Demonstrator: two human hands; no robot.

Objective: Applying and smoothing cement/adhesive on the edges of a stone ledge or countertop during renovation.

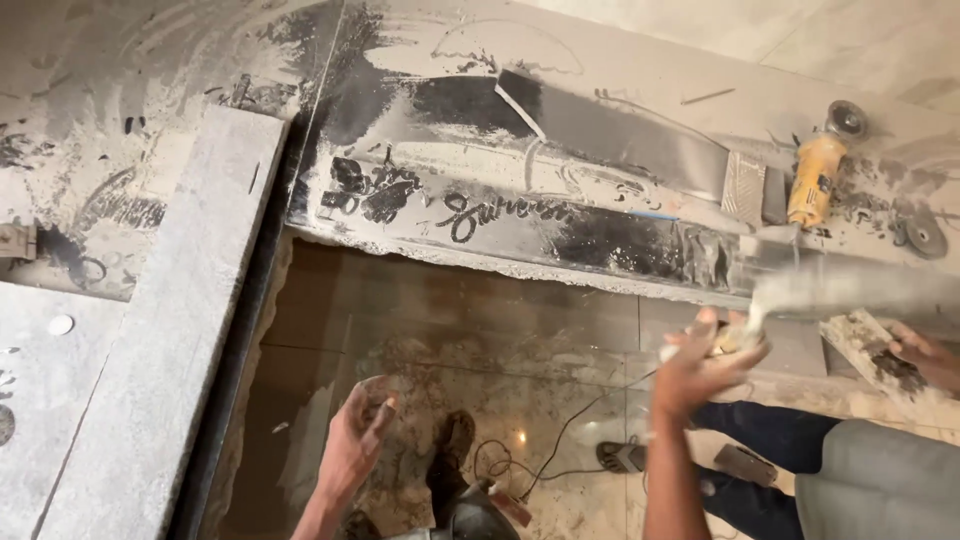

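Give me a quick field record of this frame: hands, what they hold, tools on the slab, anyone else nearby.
left hand: raised, fingers curled, holds nothing visible
right hand: raised near the slab edge, seems to grip a small thing; blurred
slab: dusty dark stone with scrawled marks
grinder: yellow, lying on the slab at right
disc: loose, flat on the slab beside the grinder
other person's hand: at right edge, on a dirty board
floor: glossy tiles below, with a cable
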